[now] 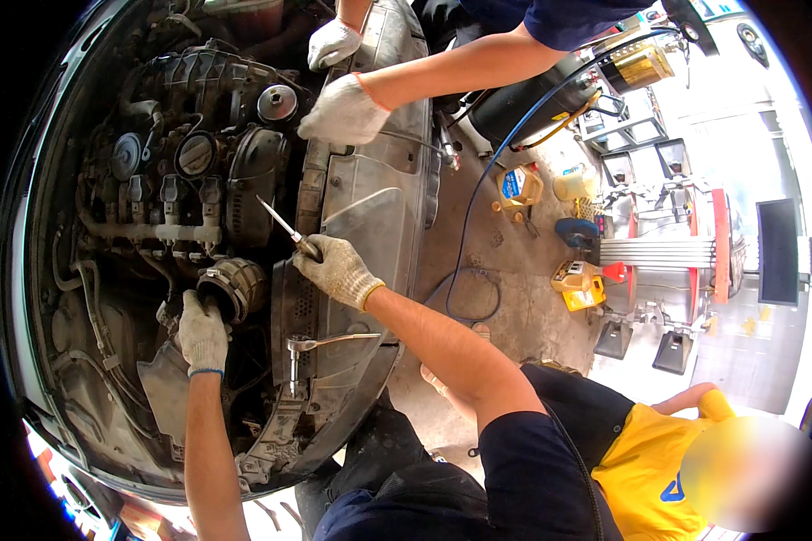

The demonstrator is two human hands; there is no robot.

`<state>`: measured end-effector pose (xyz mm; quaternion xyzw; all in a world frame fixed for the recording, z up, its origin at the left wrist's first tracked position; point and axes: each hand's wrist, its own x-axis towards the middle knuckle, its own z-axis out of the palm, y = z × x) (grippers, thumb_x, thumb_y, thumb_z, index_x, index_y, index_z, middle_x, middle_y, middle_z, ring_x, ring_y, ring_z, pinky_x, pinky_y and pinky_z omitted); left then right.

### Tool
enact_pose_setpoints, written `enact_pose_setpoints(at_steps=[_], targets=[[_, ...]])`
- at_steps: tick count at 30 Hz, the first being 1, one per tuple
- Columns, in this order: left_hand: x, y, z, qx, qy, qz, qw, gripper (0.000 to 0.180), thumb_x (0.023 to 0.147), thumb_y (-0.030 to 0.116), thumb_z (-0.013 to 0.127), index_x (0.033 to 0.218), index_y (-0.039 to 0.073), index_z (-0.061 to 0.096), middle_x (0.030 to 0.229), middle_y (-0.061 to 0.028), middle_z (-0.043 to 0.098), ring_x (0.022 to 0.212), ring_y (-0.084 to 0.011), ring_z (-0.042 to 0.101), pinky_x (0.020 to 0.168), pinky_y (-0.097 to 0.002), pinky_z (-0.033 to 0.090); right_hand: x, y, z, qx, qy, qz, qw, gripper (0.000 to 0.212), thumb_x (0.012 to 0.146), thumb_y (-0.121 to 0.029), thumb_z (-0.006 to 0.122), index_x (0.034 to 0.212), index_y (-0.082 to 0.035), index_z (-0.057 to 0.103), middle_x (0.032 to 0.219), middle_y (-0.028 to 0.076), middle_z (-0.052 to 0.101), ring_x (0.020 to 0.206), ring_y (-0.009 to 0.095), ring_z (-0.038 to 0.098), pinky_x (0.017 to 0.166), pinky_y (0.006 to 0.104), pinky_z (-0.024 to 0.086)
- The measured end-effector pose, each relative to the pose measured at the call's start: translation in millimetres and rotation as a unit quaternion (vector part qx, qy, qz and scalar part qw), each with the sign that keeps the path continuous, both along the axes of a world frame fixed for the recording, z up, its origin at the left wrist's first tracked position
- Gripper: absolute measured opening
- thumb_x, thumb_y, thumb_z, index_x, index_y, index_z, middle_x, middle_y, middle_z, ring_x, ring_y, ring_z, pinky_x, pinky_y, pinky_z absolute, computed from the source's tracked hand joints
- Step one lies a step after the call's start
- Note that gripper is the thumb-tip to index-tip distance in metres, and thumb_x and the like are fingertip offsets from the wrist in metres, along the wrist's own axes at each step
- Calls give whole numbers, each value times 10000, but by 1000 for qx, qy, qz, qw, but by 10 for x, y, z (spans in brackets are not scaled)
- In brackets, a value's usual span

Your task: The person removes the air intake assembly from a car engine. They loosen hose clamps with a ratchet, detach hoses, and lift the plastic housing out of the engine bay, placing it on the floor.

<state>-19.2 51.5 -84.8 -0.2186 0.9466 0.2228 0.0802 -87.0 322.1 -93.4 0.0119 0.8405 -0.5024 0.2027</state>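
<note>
Over the engine, my right hand (341,272), in a knitted work glove, is closed round the handle of a screwdriver (278,218). Its thin metal shaft points to the upper left, toward the ribbed engine cover (260,185). My left hand (204,335), gloved too, reaches into the engine bay at the left edge of a round intake duct (236,287) with an open mouth. Its fingers are bent together, and what their tips hold is hidden. Nearer to me, a ratchet wrench (334,341) with a long socket lies on the front panel.
A co-worker's gloved hands (347,110) are over the bay's far edge, near a round silver cap (277,103). On the floor at right are a blue hose (461,261), a jug (521,187) and a yellow container (585,293). Another person in yellow (650,460) is at lower right.
</note>
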Motion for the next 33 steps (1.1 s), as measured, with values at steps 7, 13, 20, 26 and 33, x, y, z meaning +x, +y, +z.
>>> enact_pose_setpoints(at_steps=[7,13,20,26,33], targets=[[-6,-2,-3,-14,-3,-2,1000,329,1062,285,541,1222,-2,554,1028,-306,711,972,-502,687,815,-563,526,-2,5,15,13,4,8,1000,253,959,-248,715,1059,-16,711,814,133,652,764,201,595,788,377,530],[1,-5,-7,-12,0,2,1000,336,1061,294,547,1215,-5,554,1051,-313,709,997,-510,681,827,-566,522,0,1,12,1,3,3,1000,253,961,-248,709,1062,-16,715,828,140,665,772,208,598,799,383,531],[-4,-22,-4,-12,-16,-1,1000,356,1065,296,543,1244,-11,556,1085,-316,709,1027,-515,675,851,-572,519,-11,-11,62,6,-19,2,1000,251,959,-242,704,1060,-13,717,827,157,665,759,229,589,801,385,532],[3,-47,-58,-10,2,0,1000,332,1064,292,542,1209,-7,553,1063,-327,702,1021,-526,667,844,-577,515,-9,-14,35,8,-4,5,1000,247,957,-238,702,1059,-14,717,820,166,658,747,235,584,788,388,530],[-6,-19,9,-11,-9,-4,1000,326,1071,296,530,1197,-4,548,1017,-321,701,979,-513,680,820,-579,516,-18,-7,56,14,6,14,1000,243,956,-244,698,1035,-14,707,799,169,641,736,257,584,776,404,524]])
